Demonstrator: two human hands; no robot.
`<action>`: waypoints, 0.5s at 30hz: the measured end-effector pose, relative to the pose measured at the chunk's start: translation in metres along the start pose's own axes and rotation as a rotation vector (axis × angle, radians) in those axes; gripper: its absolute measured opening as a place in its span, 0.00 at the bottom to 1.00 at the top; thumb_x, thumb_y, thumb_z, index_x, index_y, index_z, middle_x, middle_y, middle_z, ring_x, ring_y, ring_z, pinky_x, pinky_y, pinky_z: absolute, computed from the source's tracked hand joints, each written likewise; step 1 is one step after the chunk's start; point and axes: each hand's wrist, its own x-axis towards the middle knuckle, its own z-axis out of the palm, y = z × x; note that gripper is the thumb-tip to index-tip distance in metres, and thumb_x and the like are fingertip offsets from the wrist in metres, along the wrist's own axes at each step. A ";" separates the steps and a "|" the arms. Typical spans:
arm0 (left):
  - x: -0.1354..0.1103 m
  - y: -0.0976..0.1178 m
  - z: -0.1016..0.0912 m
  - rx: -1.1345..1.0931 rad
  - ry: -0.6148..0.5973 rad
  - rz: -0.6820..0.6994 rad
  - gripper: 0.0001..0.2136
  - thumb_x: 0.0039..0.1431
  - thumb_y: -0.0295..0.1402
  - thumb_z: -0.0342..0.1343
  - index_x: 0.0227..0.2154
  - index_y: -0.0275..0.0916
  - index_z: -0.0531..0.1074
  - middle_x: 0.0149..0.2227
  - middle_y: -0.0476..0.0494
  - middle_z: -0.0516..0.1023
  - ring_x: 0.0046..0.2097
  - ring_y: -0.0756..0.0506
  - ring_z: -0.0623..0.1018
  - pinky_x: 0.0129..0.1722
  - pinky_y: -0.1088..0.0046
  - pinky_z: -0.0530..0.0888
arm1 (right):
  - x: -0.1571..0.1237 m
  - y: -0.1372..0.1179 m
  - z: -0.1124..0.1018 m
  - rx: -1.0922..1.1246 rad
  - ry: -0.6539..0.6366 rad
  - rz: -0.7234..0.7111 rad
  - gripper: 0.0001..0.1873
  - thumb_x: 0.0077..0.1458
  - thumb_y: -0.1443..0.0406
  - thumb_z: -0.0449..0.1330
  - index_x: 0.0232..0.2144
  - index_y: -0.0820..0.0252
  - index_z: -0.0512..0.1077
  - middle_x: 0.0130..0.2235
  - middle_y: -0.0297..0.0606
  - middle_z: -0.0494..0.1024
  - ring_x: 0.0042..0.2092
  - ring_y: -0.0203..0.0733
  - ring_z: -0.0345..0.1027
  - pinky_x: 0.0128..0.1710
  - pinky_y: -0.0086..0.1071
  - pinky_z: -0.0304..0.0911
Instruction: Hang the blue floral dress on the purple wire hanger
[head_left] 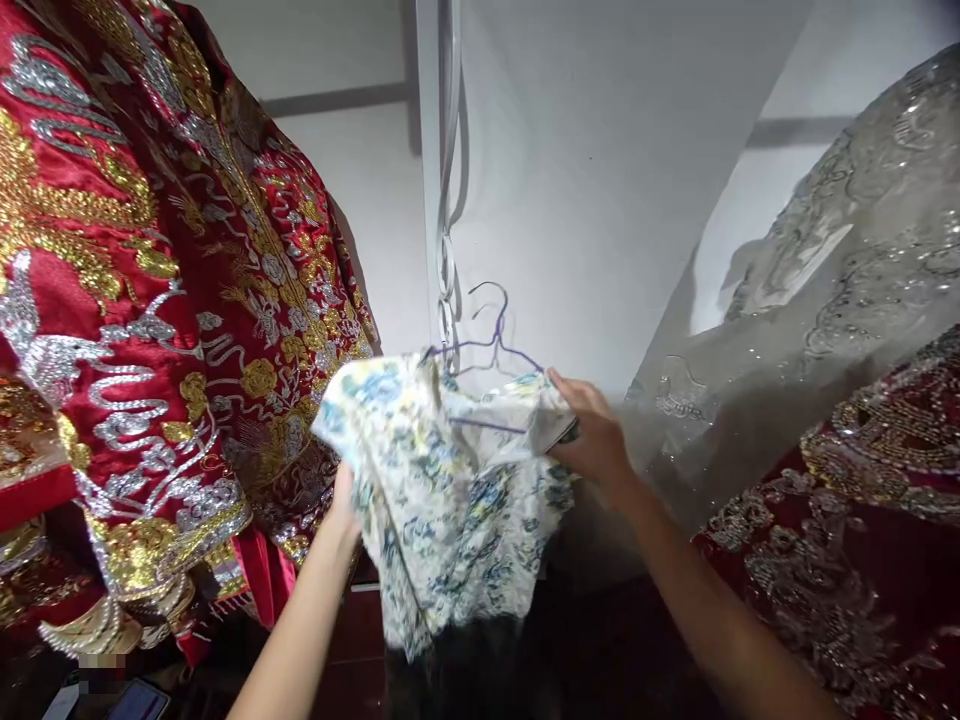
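Note:
A white garment printed with blue and yellow flowers hangs between my two hands, draped on a thin purple wire hanger whose hook rises above it. My left hand is under the cloth's left side, fingers hidden by the fabric. My right hand pinches the garment's right shoulder, fingers closed on the cloth near the hanger's end.
A red robe with gold and silver embroidery hangs at the left. A sheer beaded silver gown and another red embroidered garment fill the right. A white wall with white cables stands behind. A phone lies at the bottom left.

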 end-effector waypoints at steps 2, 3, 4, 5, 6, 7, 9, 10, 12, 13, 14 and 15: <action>-0.018 -0.021 -0.016 0.025 0.063 -0.079 0.30 0.59 0.59 0.50 0.49 0.37 0.76 0.53 0.35 0.79 0.65 0.33 0.67 0.66 0.50 0.59 | 0.025 0.002 -0.009 -0.064 -0.015 0.044 0.49 0.44 0.57 0.66 0.67 0.50 0.57 0.57 0.43 0.69 0.55 0.60 0.66 0.51 0.46 0.65; -0.026 -0.031 -0.020 0.067 0.087 -0.107 0.30 0.58 0.58 0.53 0.50 0.37 0.75 0.55 0.35 0.77 0.65 0.33 0.65 0.67 0.52 0.58 | 0.037 -0.001 -0.012 -0.081 -0.033 0.036 0.49 0.44 0.56 0.67 0.67 0.50 0.57 0.57 0.43 0.70 0.55 0.60 0.65 0.52 0.46 0.65; -0.032 -0.042 -0.023 0.134 0.112 -0.120 0.30 0.55 0.55 0.58 0.52 0.37 0.74 0.57 0.36 0.76 0.66 0.33 0.64 0.68 0.53 0.56 | 0.048 -0.006 -0.014 -0.093 -0.065 0.014 0.50 0.43 0.55 0.67 0.68 0.49 0.56 0.57 0.42 0.70 0.55 0.60 0.65 0.52 0.46 0.64; -0.037 -0.052 -0.024 0.198 0.135 -0.124 0.30 0.52 0.50 0.64 0.53 0.37 0.73 0.58 0.37 0.75 0.66 0.34 0.64 0.68 0.55 0.55 | 0.057 -0.013 -0.015 -0.104 -0.105 -0.015 0.51 0.43 0.55 0.67 0.68 0.48 0.56 0.57 0.42 0.69 0.56 0.60 0.65 0.53 0.47 0.64; -0.041 -0.062 -0.024 0.248 0.161 -0.118 0.30 0.50 0.46 0.67 0.55 0.37 0.72 0.59 0.37 0.74 0.67 0.34 0.64 0.68 0.56 0.55 | 0.063 -0.020 -0.016 -0.117 -0.146 -0.041 0.51 0.42 0.55 0.68 0.68 0.48 0.55 0.58 0.42 0.69 0.56 0.60 0.64 0.53 0.48 0.63; -0.044 -0.071 -0.023 0.268 0.195 -0.109 0.31 0.49 0.43 0.68 0.56 0.37 0.71 0.60 0.37 0.73 0.66 0.34 0.64 0.68 0.57 0.56 | 0.066 -0.027 -0.017 -0.127 -0.185 -0.061 0.52 0.42 0.56 0.68 0.68 0.47 0.55 0.59 0.43 0.68 0.56 0.61 0.64 0.53 0.50 0.63; -0.052 -0.086 -0.023 0.228 0.315 -0.114 0.29 0.52 0.41 0.66 0.57 0.39 0.69 0.61 0.38 0.72 0.66 0.36 0.65 0.67 0.58 0.57 | 0.062 -0.039 -0.019 -0.119 -0.239 -0.092 0.52 0.42 0.58 0.67 0.68 0.46 0.54 0.62 0.43 0.66 0.58 0.64 0.62 0.54 0.53 0.62; -0.056 -0.093 -0.023 0.189 0.390 -0.133 0.28 0.54 0.40 0.64 0.58 0.40 0.69 0.62 0.39 0.71 0.66 0.37 0.64 0.67 0.59 0.57 | 0.055 -0.044 -0.019 -0.095 -0.246 -0.109 0.50 0.43 0.60 0.66 0.68 0.46 0.54 0.63 0.42 0.64 0.60 0.64 0.60 0.55 0.55 0.60; -0.067 -0.104 -0.025 0.116 0.507 -0.192 0.26 0.56 0.39 0.62 0.58 0.42 0.68 0.63 0.41 0.70 0.67 0.38 0.64 0.67 0.59 0.58 | 0.033 -0.053 -0.018 -0.003 -0.237 -0.143 0.46 0.46 0.63 0.64 0.67 0.44 0.55 0.66 0.39 0.61 0.64 0.64 0.55 0.61 0.58 0.54; -0.072 -0.108 -0.026 0.084 0.536 -0.228 0.25 0.57 0.38 0.61 0.58 0.43 0.68 0.62 0.42 0.70 0.66 0.38 0.65 0.67 0.58 0.59 | 0.020 -0.058 -0.015 0.065 -0.217 -0.143 0.44 0.48 0.63 0.63 0.66 0.44 0.57 0.67 0.37 0.60 0.65 0.63 0.53 0.63 0.59 0.50; -0.077 -0.112 -0.027 0.054 0.551 -0.265 0.24 0.57 0.37 0.60 0.58 0.43 0.68 0.61 0.41 0.72 0.65 0.38 0.67 0.66 0.57 0.61 | 0.004 -0.065 -0.009 0.142 -0.182 -0.110 0.40 0.50 0.64 0.62 0.65 0.44 0.58 0.66 0.37 0.60 0.66 0.62 0.52 0.65 0.59 0.48; -0.081 -0.114 -0.028 0.028 0.560 -0.297 0.24 0.58 0.37 0.60 0.57 0.43 0.69 0.60 0.41 0.73 0.63 0.37 0.69 0.65 0.56 0.63 | -0.012 -0.073 -0.001 0.229 -0.130 -0.045 0.37 0.52 0.62 0.62 0.64 0.45 0.60 0.65 0.38 0.62 0.66 0.61 0.54 0.65 0.58 0.48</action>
